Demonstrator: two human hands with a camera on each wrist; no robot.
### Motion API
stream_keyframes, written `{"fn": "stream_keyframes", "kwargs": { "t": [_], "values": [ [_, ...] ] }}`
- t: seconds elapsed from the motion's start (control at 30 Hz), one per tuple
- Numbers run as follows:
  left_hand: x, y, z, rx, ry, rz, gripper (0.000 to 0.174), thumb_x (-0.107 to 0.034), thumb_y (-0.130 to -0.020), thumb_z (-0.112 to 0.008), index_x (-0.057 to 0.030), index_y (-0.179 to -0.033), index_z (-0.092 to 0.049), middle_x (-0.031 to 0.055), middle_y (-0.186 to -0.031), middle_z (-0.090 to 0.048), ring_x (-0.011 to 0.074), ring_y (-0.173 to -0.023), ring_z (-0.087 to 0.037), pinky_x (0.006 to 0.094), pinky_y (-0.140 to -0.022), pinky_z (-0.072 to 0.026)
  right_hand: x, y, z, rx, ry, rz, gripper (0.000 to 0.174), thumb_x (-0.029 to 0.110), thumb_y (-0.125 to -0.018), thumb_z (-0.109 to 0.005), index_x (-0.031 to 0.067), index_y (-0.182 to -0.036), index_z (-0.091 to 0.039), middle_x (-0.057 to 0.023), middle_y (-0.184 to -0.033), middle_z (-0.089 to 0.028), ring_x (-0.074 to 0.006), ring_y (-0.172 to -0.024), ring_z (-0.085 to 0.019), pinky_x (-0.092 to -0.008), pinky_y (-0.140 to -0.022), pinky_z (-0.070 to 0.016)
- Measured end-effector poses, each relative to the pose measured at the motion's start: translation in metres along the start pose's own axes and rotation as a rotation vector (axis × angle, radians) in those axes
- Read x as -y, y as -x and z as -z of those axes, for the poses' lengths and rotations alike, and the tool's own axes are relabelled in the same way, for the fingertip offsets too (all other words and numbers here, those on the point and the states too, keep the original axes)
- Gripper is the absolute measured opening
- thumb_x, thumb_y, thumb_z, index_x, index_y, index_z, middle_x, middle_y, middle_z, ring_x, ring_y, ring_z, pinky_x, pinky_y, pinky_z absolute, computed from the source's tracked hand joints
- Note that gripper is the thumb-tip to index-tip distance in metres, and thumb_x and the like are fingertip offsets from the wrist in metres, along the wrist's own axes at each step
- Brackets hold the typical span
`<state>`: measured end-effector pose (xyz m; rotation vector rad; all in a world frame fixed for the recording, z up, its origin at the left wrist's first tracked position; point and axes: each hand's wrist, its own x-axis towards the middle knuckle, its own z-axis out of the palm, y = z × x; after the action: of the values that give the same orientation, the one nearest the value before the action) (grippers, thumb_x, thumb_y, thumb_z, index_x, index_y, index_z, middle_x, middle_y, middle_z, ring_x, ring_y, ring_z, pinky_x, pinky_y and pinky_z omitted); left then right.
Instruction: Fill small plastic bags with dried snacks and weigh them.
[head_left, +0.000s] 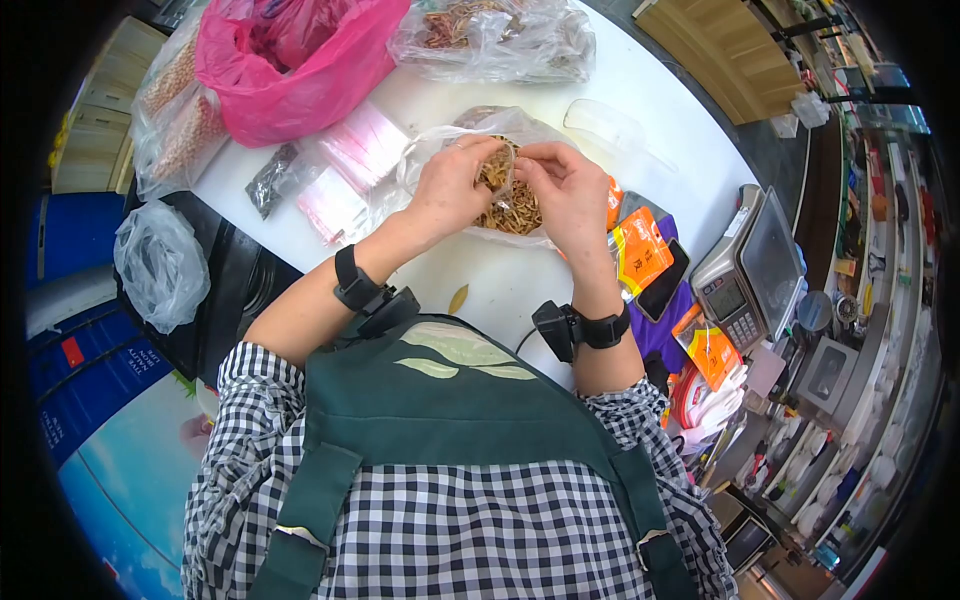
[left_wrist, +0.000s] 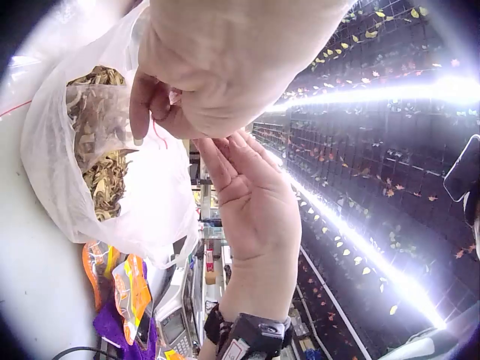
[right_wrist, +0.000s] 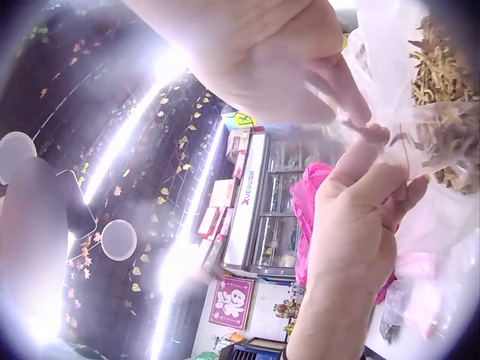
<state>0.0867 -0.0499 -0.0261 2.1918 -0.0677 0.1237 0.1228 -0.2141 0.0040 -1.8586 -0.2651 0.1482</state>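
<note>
A small clear zip bag (left_wrist: 105,120) with a red strip along its mouth is between my two hands, some dried brown strips showing in or behind it. My left hand (head_left: 458,187) pinches one side of its mouth. On the other side, the fingertips of my right hand (head_left: 572,196) pinch the edge, close to the left fingers. Right below lies a large whitish plastic bag (left_wrist: 49,161), spread wide and filled with dried brown strips (head_left: 515,212). In the right wrist view the same strips (right_wrist: 442,71) appear beyond the left fingers.
Clear zip bags (head_left: 365,150) lie left on the white table (head_left: 420,270), near a pink bag (head_left: 300,95). A clear scoop (head_left: 605,128) is behind. Orange packets (head_left: 640,250), a phone (head_left: 664,282) and a scale (head_left: 735,270) stand right.
</note>
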Motion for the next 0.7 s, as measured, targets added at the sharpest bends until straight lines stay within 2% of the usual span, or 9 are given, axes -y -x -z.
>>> {"fn": "stream_keyframes", "kwargs": {
  "t": [0.13, 0.23, 0.3, 0.33, 0.4, 0.43, 0.5, 0.57, 0.7],
  "values": [
    [-0.007, 0.001, 0.012, -0.003, 0.03, 0.014, 0.055, 0.005, -0.069, -0.057, -0.0045, -0.123, -0.062, 0.0162, -0.13, -0.058, 0.0179, -0.063, -0.063, 0.0309, -0.062, -0.052, -0.009, 0.006, 0.0, -0.062, -0.212, -0.045, 0.016, 0.003, -0.084, -0.065, -0.0018, -0.099, -0.067, -0.0165, -0.085, -0.071, -0.0206, -0.077, -0.072, -0.0299, -0.068, -0.0563],
    [-0.012, 0.005, 0.023, -0.015, 0.127, 0.069, 0.056, 0.005, -0.069, -0.056, -0.004, -0.123, -0.062, 0.0171, -0.129, -0.058, 0.0162, -0.056, -0.06, 0.029, -0.058, -0.0497, -0.032, 0.009, 0.004, -0.1, 0.007, -0.069, 0.017, 0.002, -0.082, -0.064, -0.0038, -0.098, -0.065, -0.0173, -0.087, -0.069, -0.0245, -0.083, -0.071, -0.0355, -0.071, -0.0557],
    [-0.017, 0.007, 0.031, -0.086, -0.013, -0.055, 0.056, 0.006, -0.068, -0.056, -0.0036, -0.123, -0.063, 0.0158, -0.127, -0.06, 0.0154, -0.057, -0.061, 0.0293, -0.057, -0.0496, -0.049, 0.011, 0.004, 0.147, 0.826, 0.101, 0.03, 0.002, -0.078, -0.064, -0.0024, -0.107, -0.061, -0.02, -0.097, -0.064, -0.0323, -0.098, -0.064, -0.0417, -0.079, -0.0524],
    [-0.021, 0.008, 0.034, -0.085, -0.013, -0.055, 0.056, 0.006, -0.068, -0.056, -0.0036, -0.123, -0.063, 0.0158, -0.127, -0.06, 0.0154, -0.057, -0.061, 0.0293, -0.057, -0.0496, -0.057, 0.014, 0.001, 0.146, 0.826, 0.1, 0.03, 0.002, -0.078, -0.064, -0.0024, -0.107, -0.061, -0.02, -0.097, -0.064, -0.0323, -0.098, -0.064, -0.0417, -0.079, -0.0524],
    [-0.026, 0.01, 0.041, -0.118, -0.114, -0.111, 0.055, 0.009, -0.068, -0.054, -0.0031, -0.121, -0.063, 0.0139, -0.126, -0.061, 0.0193, -0.066, -0.066, 0.0302, -0.06, -0.0513, -0.073, 0.018, -0.011, 0.16, 1.067, 0.089, 0.049, 0.004, -0.075, -0.065, 0.0036, -0.123, -0.055, -0.0229, -0.11, -0.057, -0.0386, -0.108, -0.054, -0.0452, -0.086, -0.0481],
    [-0.029, 0.012, 0.044, -0.121, -0.117, -0.108, 0.055, 0.009, -0.068, -0.054, -0.0031, -0.121, -0.063, 0.0139, -0.126, -0.061, 0.0193, -0.066, -0.066, 0.0302, -0.06, -0.0513, -0.081, 0.017, -0.014, 0.126, 1.126, 0.221, 0.081, 0.014, -0.064, -0.081, 0.0096, -0.137, -0.045, -0.0244, -0.124, -0.048, -0.0429, -0.112, -0.05, -0.0479, -0.09, -0.0473],
    [-0.033, 0.015, 0.048, -0.088, -0.15, -0.142, 0.054, 0.011, -0.069, -0.053, -0.0032, -0.121, -0.062, 0.0122, -0.126, -0.061, 0.0268, -0.083, -0.068, 0.034, -0.067, -0.053, -0.073, 0.021, -0.017, 0.19, 1.159, 0.172, 0.083, 0.015, -0.063, -0.082, 0.0098, -0.137, -0.045, -0.0236, -0.124, -0.049, -0.0425, -0.111, -0.05, -0.0482, -0.09, -0.0473],
    [-0.028, 0.017, 0.042, -0.05, -0.151, -0.149, 0.054, 0.011, -0.069, -0.053, -0.0031, -0.121, -0.062, 0.0123, -0.125, -0.061, 0.0299, -0.089, -0.066, 0.0357, -0.071, -0.053, -0.061, 0.022, -0.017, 0.252, 1.194, 0.119, 0.084, 0.015, -0.063, -0.083, 0.0101, -0.137, -0.045, -0.0229, -0.123, -0.051, -0.0421, -0.111, -0.051, -0.0485, -0.091, -0.0473],
    [-0.02, 0.021, 0.032, 0.048, -0.155, -0.104, 0.054, 0.011, -0.07, -0.054, -0.0033, -0.121, -0.06, 0.0131, -0.125, -0.06, 0.0339, -0.101, -0.063, 0.0395, -0.082, -0.0518, -0.091, 0.004, -0.008, 0.375, 0.955, 0.032, 0.088, 0.015, -0.061, -0.085, 0.0082, -0.138, -0.043, -0.0239, -0.102, -0.062, -0.0412, -0.097, -0.06, -0.0467, -0.084, -0.0509]
  ]
}}
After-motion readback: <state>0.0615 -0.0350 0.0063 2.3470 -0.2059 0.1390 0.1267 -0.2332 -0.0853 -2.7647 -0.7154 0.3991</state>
